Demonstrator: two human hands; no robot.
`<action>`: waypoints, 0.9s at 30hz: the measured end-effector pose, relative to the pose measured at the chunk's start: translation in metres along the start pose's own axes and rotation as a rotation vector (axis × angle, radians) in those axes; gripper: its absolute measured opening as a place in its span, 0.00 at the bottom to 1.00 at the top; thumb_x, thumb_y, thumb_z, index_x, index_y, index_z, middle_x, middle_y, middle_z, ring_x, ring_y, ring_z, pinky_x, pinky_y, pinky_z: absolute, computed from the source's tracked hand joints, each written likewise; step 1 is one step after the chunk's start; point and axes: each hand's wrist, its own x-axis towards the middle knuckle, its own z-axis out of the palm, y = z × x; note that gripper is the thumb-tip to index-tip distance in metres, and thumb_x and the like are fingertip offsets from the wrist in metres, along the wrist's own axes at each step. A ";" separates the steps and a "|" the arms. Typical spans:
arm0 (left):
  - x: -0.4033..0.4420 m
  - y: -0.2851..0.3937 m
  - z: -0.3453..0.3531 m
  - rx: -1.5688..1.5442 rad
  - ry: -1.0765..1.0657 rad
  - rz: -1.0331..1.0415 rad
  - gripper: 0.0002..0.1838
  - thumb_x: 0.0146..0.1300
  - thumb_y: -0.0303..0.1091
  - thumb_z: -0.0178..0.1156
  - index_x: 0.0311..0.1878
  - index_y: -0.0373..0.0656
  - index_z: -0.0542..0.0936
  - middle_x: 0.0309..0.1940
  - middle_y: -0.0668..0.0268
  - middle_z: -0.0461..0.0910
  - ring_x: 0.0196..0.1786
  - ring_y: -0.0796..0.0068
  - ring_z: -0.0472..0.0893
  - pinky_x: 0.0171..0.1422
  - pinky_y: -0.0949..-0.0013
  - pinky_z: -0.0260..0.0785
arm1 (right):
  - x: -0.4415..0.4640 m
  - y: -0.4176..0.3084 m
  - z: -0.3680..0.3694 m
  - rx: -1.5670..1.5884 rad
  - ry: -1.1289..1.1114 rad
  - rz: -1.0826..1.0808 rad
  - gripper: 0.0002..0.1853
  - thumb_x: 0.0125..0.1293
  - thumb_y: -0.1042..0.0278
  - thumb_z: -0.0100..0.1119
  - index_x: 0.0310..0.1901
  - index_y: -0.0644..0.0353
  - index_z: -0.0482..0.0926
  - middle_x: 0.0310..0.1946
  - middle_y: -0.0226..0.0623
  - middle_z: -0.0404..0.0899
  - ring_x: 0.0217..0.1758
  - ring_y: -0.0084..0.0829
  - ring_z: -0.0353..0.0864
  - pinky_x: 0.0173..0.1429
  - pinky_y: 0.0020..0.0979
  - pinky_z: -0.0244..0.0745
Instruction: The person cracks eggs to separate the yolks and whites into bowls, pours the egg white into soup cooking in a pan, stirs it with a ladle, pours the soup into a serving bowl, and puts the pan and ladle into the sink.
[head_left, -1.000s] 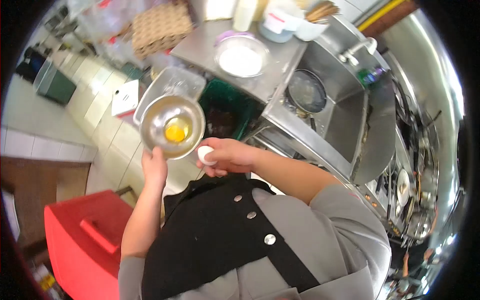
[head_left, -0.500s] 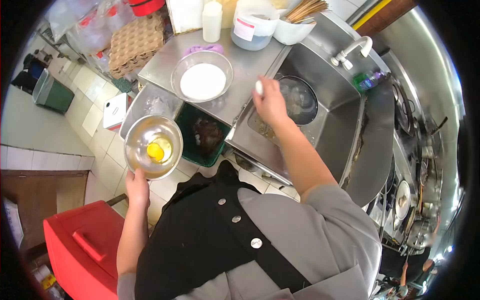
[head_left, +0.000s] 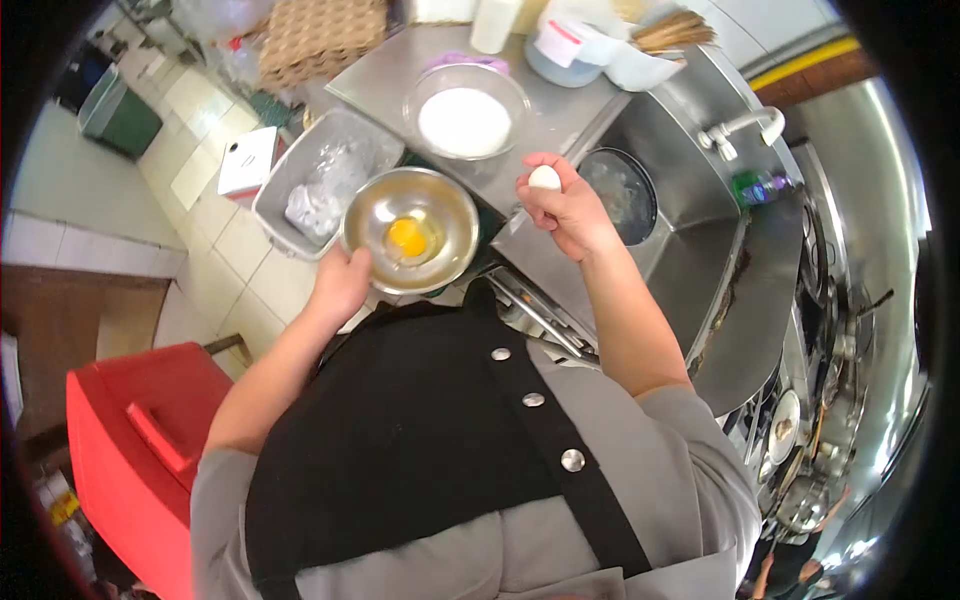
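My left hand (head_left: 343, 279) grips the near left rim of a metal mixing bowl (head_left: 455, 225). Raw egg with yellow yolk (head_left: 407, 237) lies in the bottom of that bowl. In the fingers of my right hand (head_left: 575, 210) is a white egg (head_left: 545, 178), held to the right of the bowl, above the near left part of the sink. Beyond the bowl, on the steel counter, stands a clear bowl of white contents (head_left: 464, 121). A round dark pan (head_left: 622, 195) with water and pale round things sits in the sink (head_left: 680, 195).
A grey bin with plastic bags (head_left: 318, 190) stands left of the bowl. Egg trays (head_left: 322, 40) are stacked behind it. The faucet (head_left: 742, 133) and a green bottle (head_left: 755, 188) are at the right of the sink. A red bin (head_left: 150, 420) stands at lower left.
The metal bowl has moved right and now covers most of the green bin. My right hand has turned over, still holding the egg. The whole view has shifted.
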 end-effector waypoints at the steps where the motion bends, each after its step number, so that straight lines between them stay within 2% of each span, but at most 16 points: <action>1: 0.006 -0.008 0.001 -0.002 0.003 0.053 0.24 0.66 0.39 0.49 0.57 0.29 0.76 0.49 0.39 0.82 0.56 0.44 0.81 0.63 0.53 0.70 | 0.000 -0.001 0.013 -0.065 -0.024 0.003 0.26 0.60 0.80 0.65 0.59 0.53 0.70 0.43 0.32 0.80 0.30 0.15 0.71 0.28 0.18 0.60; 4: 0.019 -0.021 0.001 0.080 0.007 0.126 0.24 0.66 0.39 0.47 0.57 0.31 0.76 0.50 0.36 0.80 0.57 0.36 0.79 0.64 0.49 0.69 | 0.000 0.000 0.058 -0.394 -0.008 -0.062 0.26 0.58 0.78 0.69 0.59 0.56 0.73 0.39 0.28 0.80 0.39 0.18 0.77 0.42 0.23 0.73; 5: 0.021 -0.023 0.000 0.059 -0.006 0.157 0.24 0.66 0.39 0.47 0.58 0.30 0.76 0.50 0.35 0.80 0.57 0.36 0.78 0.64 0.49 0.68 | 0.002 0.004 0.070 -0.487 -0.027 -0.093 0.23 0.59 0.74 0.69 0.56 0.56 0.76 0.40 0.27 0.80 0.45 0.21 0.79 0.52 0.26 0.74; 9: 0.020 -0.017 -0.011 0.013 -0.041 0.231 0.26 0.65 0.38 0.46 0.59 0.29 0.73 0.51 0.34 0.79 0.57 0.37 0.78 0.65 0.48 0.68 | 0.017 0.017 0.100 -0.866 -0.064 -0.149 0.18 0.62 0.69 0.70 0.53 0.56 0.79 0.41 0.27 0.80 0.44 0.17 0.77 0.49 0.25 0.74; 12: 0.022 -0.020 -0.015 0.032 -0.042 0.201 0.26 0.65 0.38 0.46 0.60 0.28 0.73 0.51 0.34 0.79 0.57 0.37 0.78 0.65 0.48 0.68 | 0.026 0.024 0.114 -0.965 -0.114 -0.189 0.20 0.60 0.65 0.71 0.53 0.58 0.79 0.44 0.36 0.83 0.47 0.27 0.81 0.54 0.31 0.76; 24: 0.022 -0.017 -0.038 0.015 -0.039 0.109 0.25 0.64 0.37 0.47 0.60 0.29 0.74 0.46 0.35 0.81 0.54 0.38 0.80 0.62 0.48 0.70 | 0.036 0.013 0.148 -1.071 -0.196 -0.125 0.25 0.64 0.53 0.69 0.57 0.59 0.78 0.46 0.46 0.85 0.49 0.36 0.85 0.55 0.35 0.78; 27: 0.020 -0.018 -0.042 -0.017 0.004 0.139 0.25 0.64 0.36 0.47 0.59 0.30 0.75 0.45 0.34 0.81 0.53 0.39 0.81 0.62 0.48 0.71 | 0.036 0.014 0.152 -1.097 -0.208 -0.203 0.26 0.65 0.50 0.68 0.57 0.59 0.78 0.46 0.47 0.85 0.50 0.40 0.85 0.56 0.36 0.78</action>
